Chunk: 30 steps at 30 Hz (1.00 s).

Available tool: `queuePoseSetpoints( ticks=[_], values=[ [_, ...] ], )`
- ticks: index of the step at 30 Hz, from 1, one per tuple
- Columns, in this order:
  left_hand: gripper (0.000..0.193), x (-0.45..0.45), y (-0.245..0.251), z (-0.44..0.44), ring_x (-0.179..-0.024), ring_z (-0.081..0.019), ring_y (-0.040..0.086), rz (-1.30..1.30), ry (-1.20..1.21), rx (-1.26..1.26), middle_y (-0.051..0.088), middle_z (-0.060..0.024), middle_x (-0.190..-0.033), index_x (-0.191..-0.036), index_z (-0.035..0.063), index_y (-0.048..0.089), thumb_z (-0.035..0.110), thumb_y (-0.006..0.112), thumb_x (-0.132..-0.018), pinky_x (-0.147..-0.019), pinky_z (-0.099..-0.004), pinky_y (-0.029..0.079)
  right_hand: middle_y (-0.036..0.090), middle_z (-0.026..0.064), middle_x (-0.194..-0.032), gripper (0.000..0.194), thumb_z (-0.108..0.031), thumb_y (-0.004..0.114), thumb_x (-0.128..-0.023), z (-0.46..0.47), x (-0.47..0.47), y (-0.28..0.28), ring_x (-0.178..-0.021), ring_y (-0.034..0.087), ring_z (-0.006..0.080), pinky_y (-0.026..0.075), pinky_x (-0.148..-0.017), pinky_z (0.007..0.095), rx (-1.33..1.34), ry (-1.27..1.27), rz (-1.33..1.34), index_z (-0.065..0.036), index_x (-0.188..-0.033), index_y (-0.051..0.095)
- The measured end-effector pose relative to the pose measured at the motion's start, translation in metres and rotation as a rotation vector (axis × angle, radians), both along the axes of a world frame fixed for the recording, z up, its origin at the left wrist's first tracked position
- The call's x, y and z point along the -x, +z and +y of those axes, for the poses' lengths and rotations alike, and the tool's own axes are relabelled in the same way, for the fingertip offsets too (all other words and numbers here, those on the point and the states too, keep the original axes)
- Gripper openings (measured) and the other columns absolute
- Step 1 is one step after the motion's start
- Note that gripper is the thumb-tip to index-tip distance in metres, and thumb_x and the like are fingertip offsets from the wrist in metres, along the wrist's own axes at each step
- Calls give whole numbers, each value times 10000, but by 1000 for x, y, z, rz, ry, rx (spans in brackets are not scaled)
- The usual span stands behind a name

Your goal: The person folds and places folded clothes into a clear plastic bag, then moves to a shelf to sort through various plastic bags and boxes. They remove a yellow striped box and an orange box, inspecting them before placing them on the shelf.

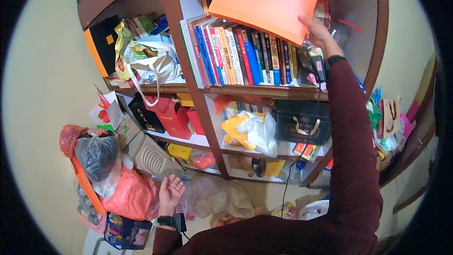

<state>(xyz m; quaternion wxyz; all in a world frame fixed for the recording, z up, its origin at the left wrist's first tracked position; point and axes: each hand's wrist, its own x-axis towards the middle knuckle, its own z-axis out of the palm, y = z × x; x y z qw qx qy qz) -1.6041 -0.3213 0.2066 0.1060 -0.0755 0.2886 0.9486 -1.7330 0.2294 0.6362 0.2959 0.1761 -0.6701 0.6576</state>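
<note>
Up at the top shelf, my right hand (316, 32) grips the lower right corner of an orange paper gift bag (262, 10) with a ribbon handle. The bag is tilted and covers part of a row of upright books (233, 56) behind it. Just below my right wrist sits a small black device (318, 67) with a cable. Lower down, my left hand (170, 193) is palm up with fingers apart and nothing in it. It is nearest to a red plastic bag (132, 196) and a large translucent plastic sack (216, 194) on the floor.
A white cloth tote (155, 65) hangs partly over the upper left shelf edge. Below stand red gift boxes (175, 122), a yellow-and-white plastic package (253, 131) and a black gift bag (300, 122). A black cable (288, 180) hangs down. A dark bundle in clear plastic (97, 154) lies at left.
</note>
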Motion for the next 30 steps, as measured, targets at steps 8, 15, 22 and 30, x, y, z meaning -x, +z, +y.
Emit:
queuePoseSetpoints(
  ticks=[8,15,22,30],
  values=[
    [274,-21,-22,-11,-747,-219,594,-24,91,-67,634,-63,-841,-976,131,573,361,476,-865,-698,-368,464,548,238,-1082,627,-362,688,-679,7,108,46,-1016,534,343,418,-865,385,-420,-1027,148,25,-1115,455],
    [264,-28,-30,-11,-755,-219,591,-35,85,-17,626,-64,-840,-966,126,561,355,475,-866,-700,-367,470,459,230,-1199,887,-393,730,-634,0,83,4,-1098,464,344,380,-925,365,-409,-830,212,56,-1254,282],
    [270,-38,-30,-1,-761,-217,600,-53,76,-32,625,-72,-876,-986,105,553,337,462,-880,-700,-353,486,392,235,-1253,840,-351,679,-696,-67,43,-16,-1156,385,367,338,-959,401,-641,-1237,459,33,-1301,241],
    [277,-37,-39,5,-826,-231,601,75,-85,-159,623,-89,-942,-1034,80,542,295,426,-902,-765,-370,471,456,179,-1239,538,-240,607,-785,-169,-29,-79,-1157,426,295,303,-980,358,-746,-732,764,2,-1229,424]
  ],
)
